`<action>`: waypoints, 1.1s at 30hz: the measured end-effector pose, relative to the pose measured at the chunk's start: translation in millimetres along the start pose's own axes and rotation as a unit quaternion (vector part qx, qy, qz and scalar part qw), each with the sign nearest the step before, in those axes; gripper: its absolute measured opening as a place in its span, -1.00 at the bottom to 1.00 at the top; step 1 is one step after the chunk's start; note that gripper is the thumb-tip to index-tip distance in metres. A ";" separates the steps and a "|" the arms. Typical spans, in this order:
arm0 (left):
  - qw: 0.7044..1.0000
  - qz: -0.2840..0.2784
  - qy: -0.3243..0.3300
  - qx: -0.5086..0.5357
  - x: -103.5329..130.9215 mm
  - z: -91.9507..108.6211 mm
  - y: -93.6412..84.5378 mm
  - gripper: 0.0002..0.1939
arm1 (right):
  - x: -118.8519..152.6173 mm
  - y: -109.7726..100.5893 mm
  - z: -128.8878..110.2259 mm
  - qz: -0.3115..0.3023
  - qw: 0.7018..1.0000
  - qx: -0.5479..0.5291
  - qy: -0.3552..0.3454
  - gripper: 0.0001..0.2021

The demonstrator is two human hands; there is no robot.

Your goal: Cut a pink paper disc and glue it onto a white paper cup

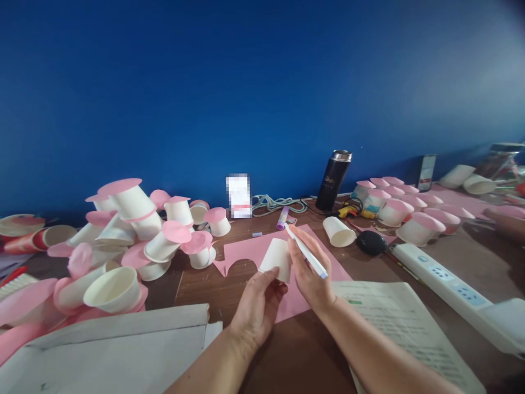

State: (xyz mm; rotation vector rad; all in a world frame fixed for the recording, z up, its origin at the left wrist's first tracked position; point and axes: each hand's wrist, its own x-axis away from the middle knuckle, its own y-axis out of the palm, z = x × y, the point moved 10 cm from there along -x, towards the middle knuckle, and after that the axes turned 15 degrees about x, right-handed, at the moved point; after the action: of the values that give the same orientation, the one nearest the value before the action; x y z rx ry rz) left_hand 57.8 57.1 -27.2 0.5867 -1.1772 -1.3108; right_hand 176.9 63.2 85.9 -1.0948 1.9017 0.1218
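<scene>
My left hand [260,306] grips a plain white paper cup [274,260] near its lower end, above a cut sheet of pink paper [336,265]. In my right hand [311,273] is a white marker [307,253], its tip end pointing up and left and its bluish end down to the right. The right fingers are close against the cup's right side; whether they press on it I cannot tell. A small bluish marker cap [257,235] lies beyond the cup, and a purple glue stick [283,218] lies behind the hands.
Many paper cups with pink paper discs [162,241] crowd the left, more [422,227] the right. A black flask [334,180], loose cup [339,232], black mouse [371,242], power strip [447,284], printed sheet [394,323] and white board [115,350] surround the hands.
</scene>
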 end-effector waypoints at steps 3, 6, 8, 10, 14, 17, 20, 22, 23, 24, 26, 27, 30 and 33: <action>0.997 0.047 0.030 0.050 -8.7 10.8 -10.1 -0.97 | 2.1 -6.7 -17.0 -0.002 0.998 0.031 -0.061 -0.73; 0.996 0.036 0.046 0.073 -14.3 17.6 -10.0 -0.96 | 6.9 -0.6 -26.5 -0.044 0.995 0.050 -0.079 -0.83; 0.996 0.020 0.051 0.072 -15.7 19.3 -8.7 -0.93 | 10.8 6.9 -31.5 -0.075 0.991 0.061 -0.091 -0.87; 0.996 0.008 0.055 0.069 -15.9 19.8 -7.7 -0.90 | 13.4 11.3 -34.7 -0.089 0.989 0.066 -0.100 -0.88; 0.996 -0.001 0.064 0.067 -16.4 20.0 -8.0 -0.87 | 13.9 12.9 -35.8 -0.089 0.989 0.063 -0.100 -0.88; 0.996 -0.005 0.067 0.062 -17.7 20.3 -8.3 -0.87 | 14.0 14.1 -36.8 -0.094 0.988 0.069 -0.106 -0.88; 0.996 -0.025 0.069 0.049 -18.7 21.0 -5.2 -0.88 | 14.4 14.7 -38.7 -0.094 0.986 0.078 -0.114 -0.88; 0.996 -0.041 0.069 0.039 -18.8 21.2 -2.5 -0.89 | 15.0 15.8 -38.8 -0.096 0.985 0.082 -0.116 -0.88; 0.996 -0.049 0.069 0.035 -18.7 21.2 -1.2 -0.89 | 15.4 16.5 -38.4 -0.098 0.985 0.084 -0.116 -0.88; 0.996 -0.056 0.069 0.031 -18.5 21.2 -0.1 -0.88 | 15.7 17.1 -37.9 -0.099 0.985 0.086 -0.116 -0.88; 0.995 -0.068 0.071 0.024 -18.1 21.0 1.6 -0.88 | 16.2 17.5 -36.5 -0.098 0.984 0.088 -0.116 -0.87; 0.995 -0.070 0.072 0.021 -17.9 20.8 1.7 -0.88 | 16.4 17.5 -35.7 -0.097 0.984 0.088 -0.116 -0.87; 0.995 -0.066 0.073 0.017 -18.1 20.4 0.3 -0.87 | 16.5 18.2 -33.4 -0.098 0.984 0.090 -0.115 -0.86; 0.995 -0.065 0.071 0.019 -18.6 19.7 0.1 -0.85 | 16.4 18.9 -32.2 -0.099 0.984 0.094 -0.114 -0.85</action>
State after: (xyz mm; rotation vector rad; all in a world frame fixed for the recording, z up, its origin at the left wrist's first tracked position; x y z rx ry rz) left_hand 43.1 79.9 -26.1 0.7815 -1.0634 -1.3360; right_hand 138.8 48.7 86.2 -1.0855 1.5582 -0.0422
